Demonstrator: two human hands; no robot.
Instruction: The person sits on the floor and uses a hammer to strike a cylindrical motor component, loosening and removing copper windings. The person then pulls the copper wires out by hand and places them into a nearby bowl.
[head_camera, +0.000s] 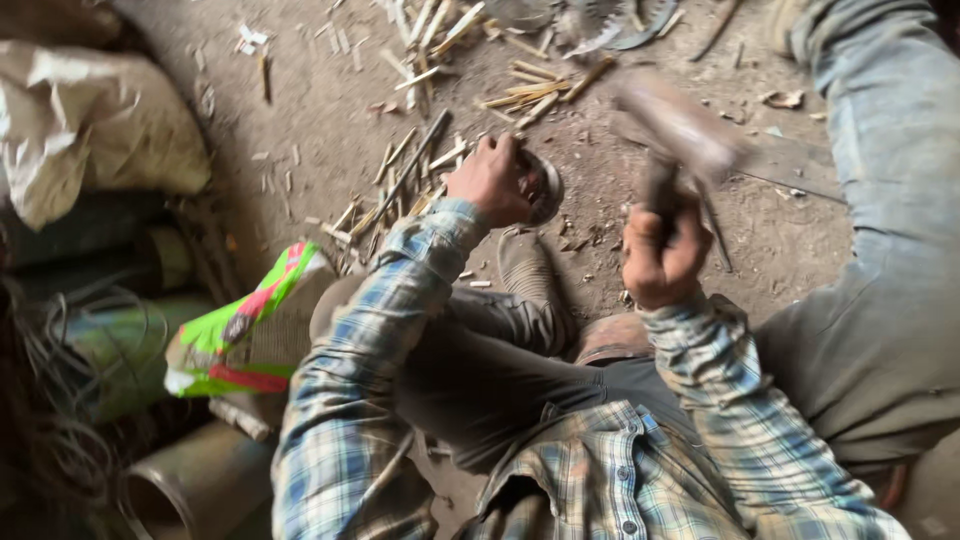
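A person seen from above wears a long-sleeved plaid shirt in blue, white, pale yellow and grey checks, buttoned down the front with small dark buttons and a chest pocket. The sleeves reach the wrists of the left hand (492, 180) and right hand (660, 258). Dark grey trousers cover the legs, dusty at the knees.

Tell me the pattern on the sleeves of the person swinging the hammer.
Blue, white and yellowish plaid on both sleeves, seen in the head view.
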